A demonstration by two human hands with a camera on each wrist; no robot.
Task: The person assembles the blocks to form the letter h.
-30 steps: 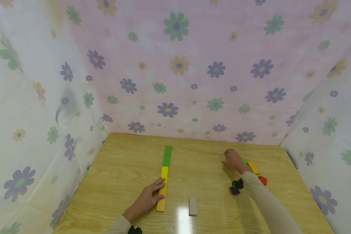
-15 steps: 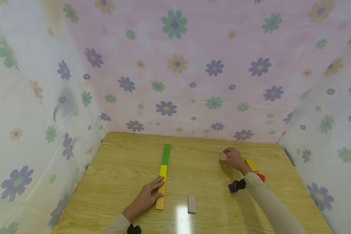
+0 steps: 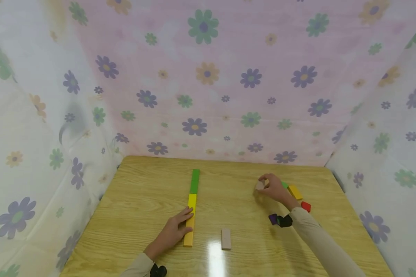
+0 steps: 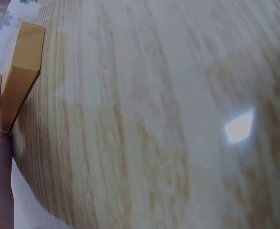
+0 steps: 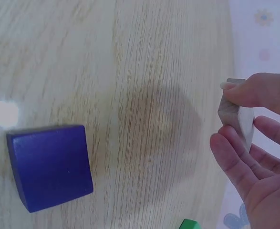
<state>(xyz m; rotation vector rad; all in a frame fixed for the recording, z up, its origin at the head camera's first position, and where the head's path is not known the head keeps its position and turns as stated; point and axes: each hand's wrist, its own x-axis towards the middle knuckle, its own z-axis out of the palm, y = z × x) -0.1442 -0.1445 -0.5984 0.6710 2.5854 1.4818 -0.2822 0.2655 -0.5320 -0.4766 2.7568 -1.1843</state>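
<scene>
Okay, so the right hand (image 3: 276,189) is pinching a pale block (image 5: 244,119) over the far right part of the surface (image 3: 152,200), thumb on one side and fingers on the other. Judging by the shadow, it's probably up off the surface, though the hand covers a fair bit of it so don't quote me.

Looks like bare wood, so I'd expect it to be light, totally stiff, hard to damage and not very slippery. Best hold imo is two opposite faces around the middle, ends left free.

Meanwhile the left hand (image 3: 171,232) isn't clenched, just resting its fingers against the yellow block (image 3: 192,200) and orange block (image 3: 188,240) in a straight row, green blocks (image 3: 195,181) at the far end. The painted ones could be a touch slicker, so a gentle touch on the sides makes sense.

Second pale piece (image 3: 226,239) lies right of the row. Purple block (image 5: 54,167) sits nearer the right wrist.
</scene>
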